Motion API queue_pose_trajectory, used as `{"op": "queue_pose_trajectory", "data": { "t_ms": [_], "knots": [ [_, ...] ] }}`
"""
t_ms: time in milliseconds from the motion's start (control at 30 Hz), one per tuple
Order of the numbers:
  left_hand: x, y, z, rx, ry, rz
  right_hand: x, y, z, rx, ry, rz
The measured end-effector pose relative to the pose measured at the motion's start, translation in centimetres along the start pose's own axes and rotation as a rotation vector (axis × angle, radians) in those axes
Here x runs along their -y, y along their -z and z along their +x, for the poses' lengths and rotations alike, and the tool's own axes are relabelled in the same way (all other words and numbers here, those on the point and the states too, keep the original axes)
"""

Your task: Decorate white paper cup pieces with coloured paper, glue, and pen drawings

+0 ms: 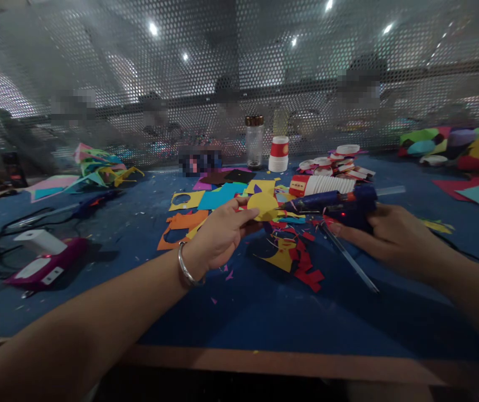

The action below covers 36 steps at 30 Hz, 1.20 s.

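Observation:
Between thumb and fingers, my left hand (226, 229) pinches a round yellow paper disc (263, 207) above the blue table. A dark blue glue gun (348, 207) is gripped in my right hand (394, 231), its nozzle pointing left at the disc's right edge; I cannot tell whether it touches. A small red light glows on the gun's side, and a clear glue stick (392, 191) sticks out of its back. Below the gun, another clear stick (352, 259) slants over the table. Red and yellow paper scraps (302, 262) lie under the disc.
Stacked paper cups (279, 155) and a glass bottle (254, 142) stand by the perforated screen. More cups (327, 186) lie sideways behind the gun. At left are a purple power strip (51, 265), cables and a second glue gun (92, 202). Cut coloured sheets (218, 195) lie centrally.

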State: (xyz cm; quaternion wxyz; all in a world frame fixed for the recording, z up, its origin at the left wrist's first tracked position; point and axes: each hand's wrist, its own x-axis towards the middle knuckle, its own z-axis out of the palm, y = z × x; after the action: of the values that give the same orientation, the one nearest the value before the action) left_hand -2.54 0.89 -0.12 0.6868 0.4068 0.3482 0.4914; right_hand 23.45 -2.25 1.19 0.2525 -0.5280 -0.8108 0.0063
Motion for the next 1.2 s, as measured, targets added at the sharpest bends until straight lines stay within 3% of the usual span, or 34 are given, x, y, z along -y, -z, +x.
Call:
{"op": "queue_pose_trajectory", "data": {
  "t_ms": [300,867,1000,1133,1200],
  "knots": [
    [-0.1,-0.2,-0.2,0.009,-0.004,-0.024,0.1,0.3,0.2,0.05,-0.024,-0.04],
    [0.1,0.0,0.1,-0.034,-0.038,0.001,-0.7,-0.2,0.1,-0.016,0.028,-0.06],
    [-0.1,-0.1,0.3,-0.082,-0.048,-0.005,0.2,0.7,0.8,0.073,-0.104,-0.088],
    [-0.3,-0.1,0.3,-0.097,0.013,-0.037,0.2,1.1,1.5,0.074,-0.338,-0.142],
    [-0.3,-0.2,0.2,-0.095,0.046,-0.051,-0.2,1.2,1.8,0.083,-0.386,-0.142]
  ]
}}
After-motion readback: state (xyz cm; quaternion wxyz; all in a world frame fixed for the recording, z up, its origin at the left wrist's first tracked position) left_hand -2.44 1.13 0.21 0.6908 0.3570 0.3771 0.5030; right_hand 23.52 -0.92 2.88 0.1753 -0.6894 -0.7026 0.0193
